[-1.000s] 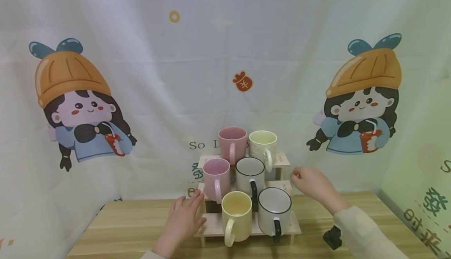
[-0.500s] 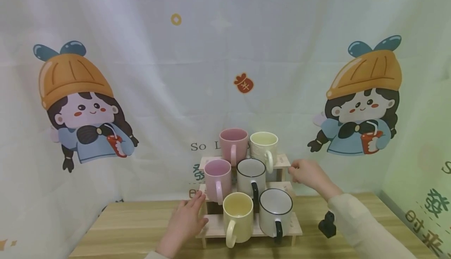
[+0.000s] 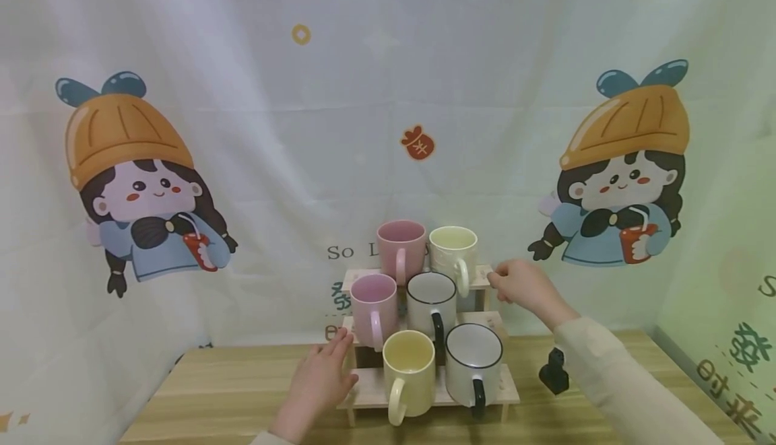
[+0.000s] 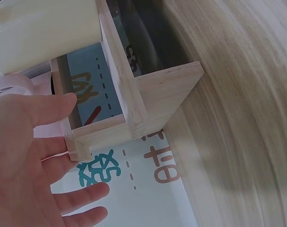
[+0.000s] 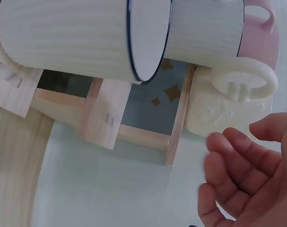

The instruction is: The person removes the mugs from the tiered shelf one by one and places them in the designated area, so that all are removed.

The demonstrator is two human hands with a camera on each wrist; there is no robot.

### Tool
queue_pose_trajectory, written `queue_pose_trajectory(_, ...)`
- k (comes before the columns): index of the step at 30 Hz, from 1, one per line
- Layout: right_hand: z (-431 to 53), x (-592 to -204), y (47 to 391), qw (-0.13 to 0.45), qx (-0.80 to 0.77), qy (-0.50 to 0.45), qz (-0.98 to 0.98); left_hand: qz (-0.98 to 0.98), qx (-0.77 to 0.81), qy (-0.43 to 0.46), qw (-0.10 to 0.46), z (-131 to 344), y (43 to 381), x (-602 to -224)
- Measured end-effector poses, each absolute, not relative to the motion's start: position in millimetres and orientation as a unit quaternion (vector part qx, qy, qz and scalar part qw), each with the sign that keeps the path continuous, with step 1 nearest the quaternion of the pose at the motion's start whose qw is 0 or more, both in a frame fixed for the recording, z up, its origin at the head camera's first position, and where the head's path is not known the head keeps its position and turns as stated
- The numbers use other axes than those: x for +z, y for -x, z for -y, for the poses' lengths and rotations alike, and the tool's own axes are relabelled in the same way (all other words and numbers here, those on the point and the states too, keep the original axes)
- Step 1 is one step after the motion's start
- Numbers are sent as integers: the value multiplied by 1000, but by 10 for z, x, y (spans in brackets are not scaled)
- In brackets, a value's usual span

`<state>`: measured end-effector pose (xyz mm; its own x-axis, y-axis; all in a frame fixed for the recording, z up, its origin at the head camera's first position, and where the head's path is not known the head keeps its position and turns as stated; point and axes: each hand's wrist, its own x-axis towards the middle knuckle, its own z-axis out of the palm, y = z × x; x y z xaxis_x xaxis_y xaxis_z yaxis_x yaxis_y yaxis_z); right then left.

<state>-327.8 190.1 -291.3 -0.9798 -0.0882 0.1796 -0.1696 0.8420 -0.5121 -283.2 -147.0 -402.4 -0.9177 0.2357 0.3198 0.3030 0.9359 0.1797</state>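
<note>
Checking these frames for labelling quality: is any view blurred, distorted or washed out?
Head view: sharp, evenly lit, backdrop bowed toward the edges. Left wrist view: table grain smeared by motion blur. Right wrist view: soft close-up focus; the cream mug looks slightly overexposed.

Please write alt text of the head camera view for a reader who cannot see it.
Six mugs stand on a three-step wooden rack on a wooden table. The left hand touches the rack's left side; the right hand is at the top step's right end, beside the cream mug.
</note>
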Motion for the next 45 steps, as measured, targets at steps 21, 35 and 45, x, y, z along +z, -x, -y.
queue_pose_trajectory(21,-1436,-2738,3350,133,259,-41,956,971,-136,136,140,1471,2810,-4014)
queue_pose_trajectory(35,-1291,-2872,3405,161,196,-18,967,969,-126,145,156,1481,2803,-4067)
queue_pose_trajectory(45,-1426,-2973,3424,188,159,-37,968,973,-95,131,162,1449,2795,-4076)
